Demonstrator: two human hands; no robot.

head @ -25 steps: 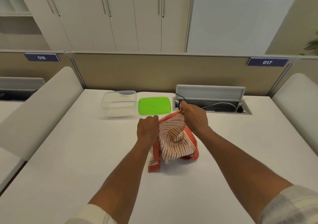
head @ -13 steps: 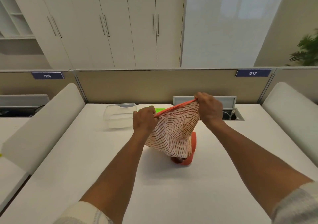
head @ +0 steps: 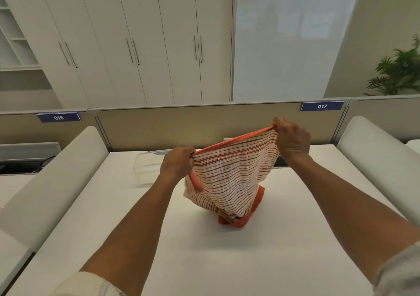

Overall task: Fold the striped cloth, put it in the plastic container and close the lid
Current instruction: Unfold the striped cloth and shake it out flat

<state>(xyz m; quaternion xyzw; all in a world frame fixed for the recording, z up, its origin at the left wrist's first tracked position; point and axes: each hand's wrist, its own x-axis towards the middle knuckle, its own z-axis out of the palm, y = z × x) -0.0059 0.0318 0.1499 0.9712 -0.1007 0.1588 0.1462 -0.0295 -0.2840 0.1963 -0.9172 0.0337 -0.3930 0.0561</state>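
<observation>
The striped cloth (head: 229, 177), white with orange-red stripes and an orange border, hangs in the air over the middle of the white table (head: 204, 250). Its lower end bunches on the tabletop. My left hand (head: 178, 164) pinches the top edge at the left corner. My right hand (head: 292, 139) grips the same edge at the right corner, held higher. The edge is stretched taut between them. The clear plastic container (head: 145, 167) stands open behind my left hand, partly hidden by it. The cloth hides the green lid.
A beige partition (head: 204, 125) with number plates 016 and 017 runs along the table's far edge. White padded dividers (head: 45, 182) flank the table on both sides. A cable tray sits behind my right wrist, mostly hidden. Cupboards and a plant stand beyond.
Both hands have lifted the cloth up off the table and drawn apart, stretching its top edge. The view has tilted upward, and the cloth now covers the green lid.
</observation>
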